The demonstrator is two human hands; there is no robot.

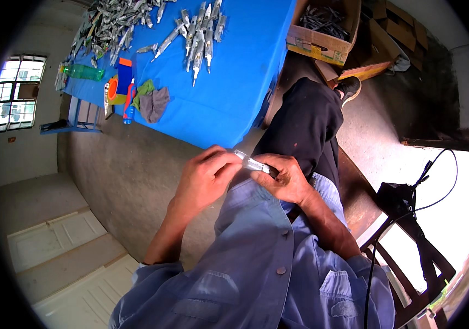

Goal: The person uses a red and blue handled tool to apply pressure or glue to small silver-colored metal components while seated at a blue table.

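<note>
Over my lap, in front of the table's near edge, my right hand (286, 178) grips a slim silver-and-white tube-shaped piece (253, 164) by its right end. My left hand (208, 172) has its fingers pinched together at the piece's other end. The two hands are close together, and the fingers hide part of it. On the blue-covered table (212, 104) a small group of similar slim pieces (199, 35) lies loosely side by side, some with thin pointed tips. A much larger heap of such pieces (116, 22) covers the far left.
Near the table's left edge lie a green bottle (83, 72), an orange tape roll (114, 88), a blue-and-red tool (129, 101) and a grey cloth (154, 104). An open cardboard box (319, 46) with dark parts stands at right. A black cable (374, 263) hangs beside my right arm.
</note>
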